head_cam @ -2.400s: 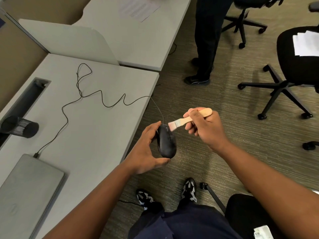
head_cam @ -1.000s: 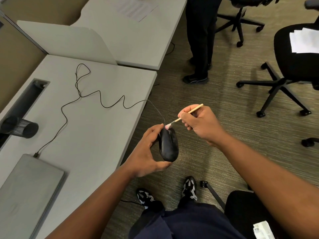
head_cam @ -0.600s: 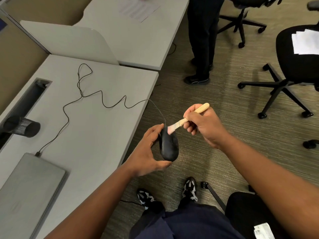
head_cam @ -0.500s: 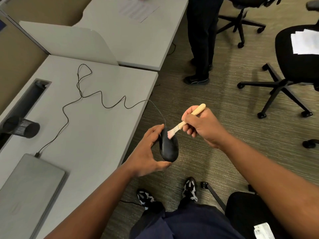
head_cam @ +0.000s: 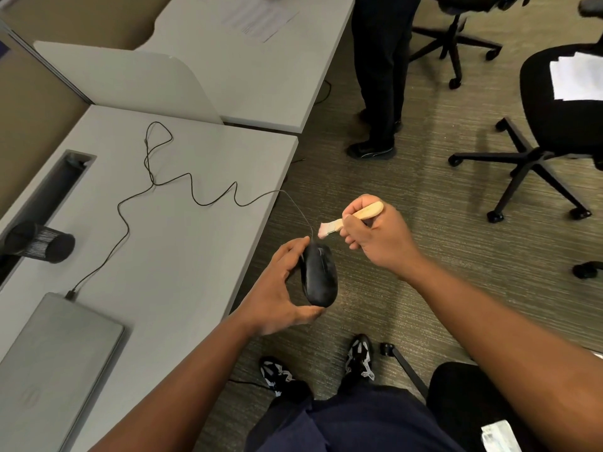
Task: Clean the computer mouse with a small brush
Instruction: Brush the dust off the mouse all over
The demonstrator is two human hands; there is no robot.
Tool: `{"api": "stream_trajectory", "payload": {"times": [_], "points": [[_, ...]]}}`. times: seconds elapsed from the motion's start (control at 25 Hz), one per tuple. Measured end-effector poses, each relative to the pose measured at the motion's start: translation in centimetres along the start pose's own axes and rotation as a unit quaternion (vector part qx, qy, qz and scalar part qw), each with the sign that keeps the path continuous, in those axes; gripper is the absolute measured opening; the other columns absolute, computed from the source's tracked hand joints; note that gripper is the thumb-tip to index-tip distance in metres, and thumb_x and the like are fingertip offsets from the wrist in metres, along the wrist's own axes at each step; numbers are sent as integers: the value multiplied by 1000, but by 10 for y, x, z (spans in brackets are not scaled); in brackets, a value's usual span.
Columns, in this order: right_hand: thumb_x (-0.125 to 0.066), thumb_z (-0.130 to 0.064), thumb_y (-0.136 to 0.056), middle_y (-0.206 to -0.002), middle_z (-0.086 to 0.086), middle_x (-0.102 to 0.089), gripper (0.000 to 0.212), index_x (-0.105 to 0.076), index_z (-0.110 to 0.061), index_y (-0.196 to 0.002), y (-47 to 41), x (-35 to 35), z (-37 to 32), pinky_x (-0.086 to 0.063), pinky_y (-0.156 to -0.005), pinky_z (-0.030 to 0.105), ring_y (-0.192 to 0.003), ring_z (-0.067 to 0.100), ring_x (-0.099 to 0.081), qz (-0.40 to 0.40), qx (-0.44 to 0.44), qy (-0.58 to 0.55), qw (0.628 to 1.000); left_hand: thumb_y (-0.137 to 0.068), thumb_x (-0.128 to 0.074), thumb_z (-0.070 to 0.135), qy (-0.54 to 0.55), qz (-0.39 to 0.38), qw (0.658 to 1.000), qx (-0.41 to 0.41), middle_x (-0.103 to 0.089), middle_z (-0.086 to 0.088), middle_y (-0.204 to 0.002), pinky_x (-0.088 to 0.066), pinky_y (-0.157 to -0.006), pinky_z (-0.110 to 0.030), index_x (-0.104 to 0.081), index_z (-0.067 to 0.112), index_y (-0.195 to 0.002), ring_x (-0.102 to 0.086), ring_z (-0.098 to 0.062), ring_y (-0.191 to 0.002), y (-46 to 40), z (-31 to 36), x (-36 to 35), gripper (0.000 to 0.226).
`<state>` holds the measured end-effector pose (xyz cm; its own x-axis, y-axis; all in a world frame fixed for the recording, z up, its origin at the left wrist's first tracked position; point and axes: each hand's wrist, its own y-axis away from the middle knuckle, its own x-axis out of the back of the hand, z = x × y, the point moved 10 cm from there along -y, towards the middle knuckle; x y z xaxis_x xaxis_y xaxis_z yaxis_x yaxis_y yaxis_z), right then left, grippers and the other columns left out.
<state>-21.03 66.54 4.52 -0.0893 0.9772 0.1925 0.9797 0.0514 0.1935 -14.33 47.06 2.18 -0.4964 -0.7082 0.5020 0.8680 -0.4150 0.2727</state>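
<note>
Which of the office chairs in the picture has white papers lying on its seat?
The black office chair at the right edge: white papers lie on its seat. The other chair, at the top behind the standing person, shows no papers.

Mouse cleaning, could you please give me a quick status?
Left hand grips the mouse off the desk edge. Right hand holds the brush, bristles just clear of the mouse's front. Nothing in the way.

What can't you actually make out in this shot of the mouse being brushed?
All in the head view:
- Underside of the mouse: turned away, and the left hand covers its far side.
- Middle of the brush handle: wrapped by the right hand.
- Printing on the paper on the far desk: too small.
- Standing person: cut off above the legs by the top edge.
</note>
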Motion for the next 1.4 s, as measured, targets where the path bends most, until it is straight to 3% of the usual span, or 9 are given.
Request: {"api": "stream_trajectory", "payload": {"times": [0.16,0.32,0.48,0.6,0.8,1.0,1.24,1.4], "points": [[-60,-14,-97,-65,8,-72,13,-65,-9,-86,1,2,6,-49,-45,25,-53,16,-63,-26,-63,-119,991,-67,-95,43,4,9,1000,11,-26,27,-163,-33,-119,-11,-22,25,-170,-29,13,-148,-2,-1,3,127],[-59,-15,-95,-66,9,-74,14,-66,-11,-83,2,-9,4,-49,-45,24,-53,16,-64,-72,-55,-62,994,-69,-96,36,-3,1,1000,9,-25,33,-159,-32,-119,-11,-23,23,-170,-29,15,-147,-5,1,1,125],[-60,-27,-86,-71,7,-76,11,-67,-25,-79,2,-8,-3,-55,-50,27,-57,15,-68,-44,-4,-18,999,-70,-98,31,-7,-6,1000,4,-24,36,-157,-33,-118,-11,-22,23,-170,-30,17,-145,-6,1,-1,125],[-60,-30,-90,-76,4,-76,8,-65,-28,-85,1,-6,-6,-58,-55,37,-64,21,-72,-21,38,30,999,-68,-96,37,3,-4,1000,3,-23,34,-158,-33,-116,-8,-22,24,-170,-30,16,-145,-5,2,-1,126],[-60,-17,-94,-71,6,-76,11,-69,-17,-88,0,6,10,-53,-52,27,-60,15,-67,20,-44,-85,995,-64,-93,48,19,12,1000,9,-26,29,-161,-35,-120,-15,-24,26,-169,-32,8,-150,-6,1,3,128],[-57,-17,-84,-58,7,-68,12,-65,-11,-78,3,-2,8,-42,-40,22,-47,13,-57,-42,-82,-129,987,-63,-95,39,55,22,998,22,-33,14,-165,-38,-125,-29,-27,27,-168,-38,0,-151,-7,-4,5,125],[-57,-9,-99,-68,9,-73,13,-66,-6,-90,0,-3,15,-51,-48,25,-57,16,-64,-13,-87,-139,986,-64,-96,35,56,23,998,12,-34,14,-164,-41,-124,-34,-28,28,-167,-39,-5,-152,-5,-5,3,123],[-60,-14,-105,-77,7,-76,10,-67,-9,-99,1,1,21,-58,-60,26,-67,17,-68,21,-79,-153,985,-65,-97,36,45,32,999,1,-36,18,-163,-43,-122,-35,-30,33,-166,-41,-6,-152,-5,-6,3,121]]}}
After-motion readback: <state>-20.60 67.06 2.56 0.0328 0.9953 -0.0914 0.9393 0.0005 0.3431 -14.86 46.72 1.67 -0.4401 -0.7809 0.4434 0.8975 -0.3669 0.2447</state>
